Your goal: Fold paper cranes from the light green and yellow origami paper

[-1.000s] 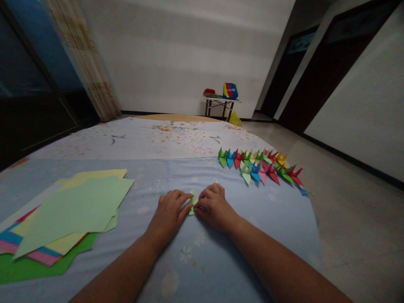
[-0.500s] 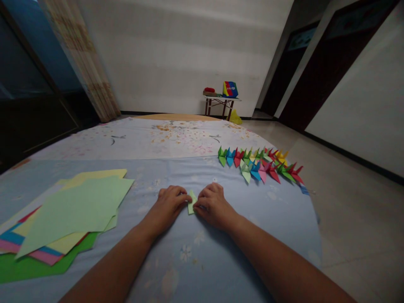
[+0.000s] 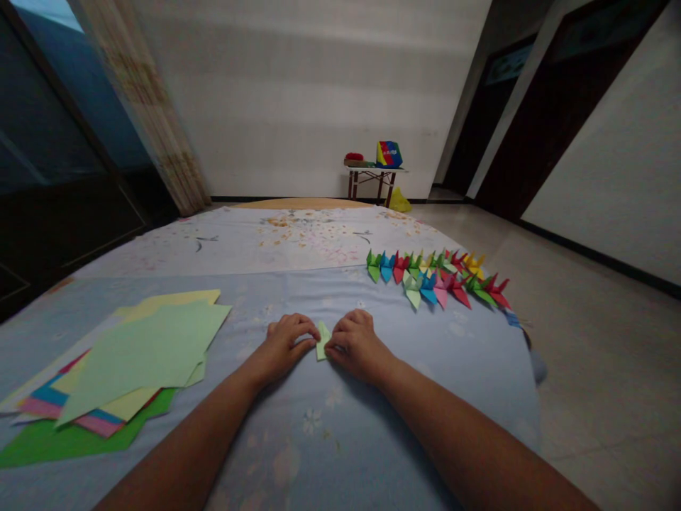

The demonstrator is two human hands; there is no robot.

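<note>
A small light-green folded paper [image 3: 322,342] with a pointed top stands between my two hands on the blue flowered cloth [image 3: 372,440]. My left hand [image 3: 287,344] has its thumb and index fingertip close together at the paper's left edge. On the other side, my right hand [image 3: 359,344] pinches the lower right edge, its fingers curled and partly hiding the paper. To the right sit several folded paper cranes [image 3: 428,287] in two rows, in green, blue, red, pink and yellow. Loose coloured paper sheets [image 3: 143,348] lie in an uneven pile at the left, a light-green one uppermost.
A white flowered cloth [image 3: 313,245] covers the table's far part. The table's rounded edge runs down the right side, with tiled floor [image 3: 596,397] beyond. Against the far wall, a small table [image 3: 372,170] carries a colourful box [image 3: 389,154] and a red item [image 3: 354,156].
The view has shifted slightly, so the paper pile appears a little farther right. My left fingers have eased slightly leftward at the paper's edge. My right hand keeps its pinch.
</note>
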